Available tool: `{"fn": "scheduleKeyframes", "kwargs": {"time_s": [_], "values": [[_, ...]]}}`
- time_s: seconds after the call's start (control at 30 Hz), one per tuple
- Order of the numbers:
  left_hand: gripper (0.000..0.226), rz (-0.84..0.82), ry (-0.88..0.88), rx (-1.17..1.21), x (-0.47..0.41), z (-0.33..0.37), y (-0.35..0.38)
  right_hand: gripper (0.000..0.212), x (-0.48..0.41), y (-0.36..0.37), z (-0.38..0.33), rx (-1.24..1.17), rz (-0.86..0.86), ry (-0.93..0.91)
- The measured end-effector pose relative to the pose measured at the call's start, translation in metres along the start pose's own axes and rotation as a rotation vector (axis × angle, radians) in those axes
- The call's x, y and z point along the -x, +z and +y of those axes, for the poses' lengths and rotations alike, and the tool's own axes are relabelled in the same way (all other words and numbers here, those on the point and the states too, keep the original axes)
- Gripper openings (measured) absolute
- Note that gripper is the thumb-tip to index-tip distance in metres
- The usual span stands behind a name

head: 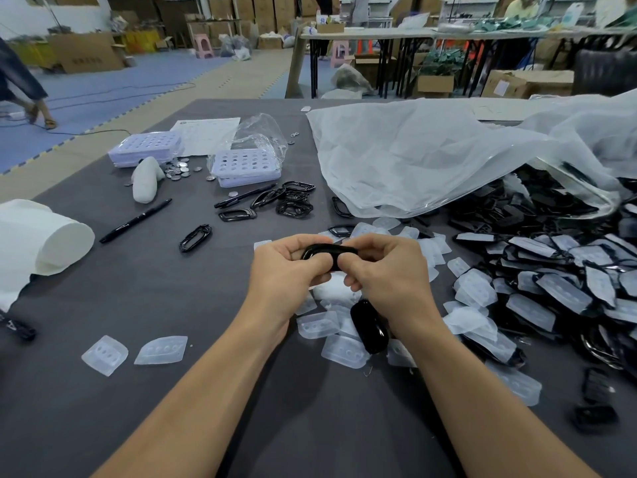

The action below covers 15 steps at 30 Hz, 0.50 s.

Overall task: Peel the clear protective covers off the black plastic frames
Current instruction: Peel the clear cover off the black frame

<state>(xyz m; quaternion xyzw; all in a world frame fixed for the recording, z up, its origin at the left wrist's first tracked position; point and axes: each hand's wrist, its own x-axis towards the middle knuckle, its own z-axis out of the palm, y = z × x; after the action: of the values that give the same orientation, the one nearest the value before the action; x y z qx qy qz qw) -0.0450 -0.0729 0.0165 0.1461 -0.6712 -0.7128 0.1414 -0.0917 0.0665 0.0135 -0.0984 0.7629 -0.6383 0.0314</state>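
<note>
Both hands meet at the table's middle around one black plastic frame [327,253]. My left hand [286,270] grips its left end, and my right hand [386,270] pinches its right end with curled fingers. Whether a clear cover is on this frame is hidden by my fingers. Peeled clear covers [341,326] lie scattered just below my hands, and two more covers [138,351] lie to the left. A glossy black shell [368,327] lies under my right wrist. Bare frames [296,201] are grouped farther back. A big heap of covered frames [551,291] fills the right side.
A large clear plastic bag [448,157] spreads over the right rear. Two lilac perforated trays [246,167], coin cells [177,169], two black markers [136,220] and a white roll [38,236] sit on the dark table [155,288]. A person walks at far left.
</note>
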Motion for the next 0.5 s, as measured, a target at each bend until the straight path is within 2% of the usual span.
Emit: {"fn": "scheduleKeyframes", "kwargs": {"time_s": [0.23,0.37,0.5], "values": [[0.028,0.037,-0.006,-0.034,0.0021,-0.0019,0.0040,0.017,-0.0022,-0.0001,0.0014,-0.123,-0.026,0.124],[0.031,0.078,0.023,-0.094,-0.0009,-0.0055,0.0031,0.017,-0.0014,0.0038,0.0016,-0.034,-0.018,0.042],[0.030,-0.018,0.086,-0.299,0.0008,-0.0059,0.0010,0.021,-0.0027,0.0003,0.0011,0.037,0.003,-0.046]]}}
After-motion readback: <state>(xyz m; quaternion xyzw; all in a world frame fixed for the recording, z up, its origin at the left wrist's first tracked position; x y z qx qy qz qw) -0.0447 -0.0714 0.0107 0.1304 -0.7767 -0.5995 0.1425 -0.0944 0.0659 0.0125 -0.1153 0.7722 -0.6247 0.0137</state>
